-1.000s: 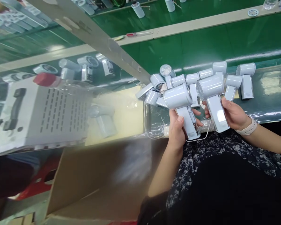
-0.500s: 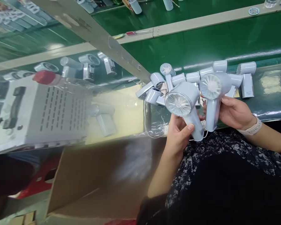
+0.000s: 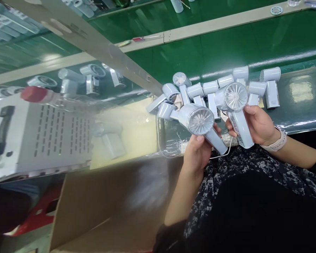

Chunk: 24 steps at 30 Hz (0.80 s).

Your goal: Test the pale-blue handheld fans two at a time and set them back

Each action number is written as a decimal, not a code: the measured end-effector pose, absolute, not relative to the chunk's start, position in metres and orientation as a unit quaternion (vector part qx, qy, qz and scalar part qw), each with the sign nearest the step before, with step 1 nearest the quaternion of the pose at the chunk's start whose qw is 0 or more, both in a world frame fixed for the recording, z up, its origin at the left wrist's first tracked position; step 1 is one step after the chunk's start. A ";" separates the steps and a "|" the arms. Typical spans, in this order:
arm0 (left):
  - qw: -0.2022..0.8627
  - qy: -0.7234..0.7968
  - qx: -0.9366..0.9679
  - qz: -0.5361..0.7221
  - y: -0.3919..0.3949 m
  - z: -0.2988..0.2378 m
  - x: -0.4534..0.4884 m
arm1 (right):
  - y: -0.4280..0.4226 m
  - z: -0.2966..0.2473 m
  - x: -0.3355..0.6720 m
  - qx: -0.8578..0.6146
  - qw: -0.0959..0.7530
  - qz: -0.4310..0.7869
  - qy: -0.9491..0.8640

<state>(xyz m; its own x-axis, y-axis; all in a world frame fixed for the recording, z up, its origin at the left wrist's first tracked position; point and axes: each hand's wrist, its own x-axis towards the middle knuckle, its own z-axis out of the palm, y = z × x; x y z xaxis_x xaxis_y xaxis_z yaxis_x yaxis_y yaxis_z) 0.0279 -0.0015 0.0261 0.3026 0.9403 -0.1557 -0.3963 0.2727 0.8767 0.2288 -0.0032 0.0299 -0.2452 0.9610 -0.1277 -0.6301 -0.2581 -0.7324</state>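
My left hand [image 3: 197,154] grips the handle of a pale blue handheld fan [image 3: 200,121], whose round grille faces the camera. My right hand [image 3: 258,124] holds a second handheld fan [image 3: 235,102] by its handle, grille also turned towards me. A thin white cord [image 3: 223,153] hangs below the two fans. Behind them, several more of the same fans [image 3: 213,88] lie in a row on the green conveyor belt [image 3: 226,49]. A clear plastic bag [image 3: 173,138] lies under my left hand at the table edge.
A white perforated metal box [image 3: 55,135] with a red knob [image 3: 33,94] stands at the left. An open cardboard box [image 3: 107,203] sits below the table edge. A slanted metal rail [image 3: 100,49] crosses above. More fans [image 3: 92,75] lie further left on the belt.
Both fans have been turned in my hands so their grilles face the camera instead of their sides. The hands have stayed in nearly the same spot.
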 end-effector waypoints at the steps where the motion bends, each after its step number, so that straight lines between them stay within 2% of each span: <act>1: 0.721 0.355 0.379 0.459 -0.001 0.026 0.027 | -0.003 0.029 0.230 -0.298 0.540 0.735 -0.284; 10: 0.700 0.378 0.398 0.457 -0.001 0.023 0.024 | -0.001 0.025 0.233 -0.346 0.577 0.694 -0.256; 24: 0.704 0.380 0.415 0.434 0.002 0.016 0.023 | 0.000 0.020 0.235 -0.375 0.569 0.687 -0.253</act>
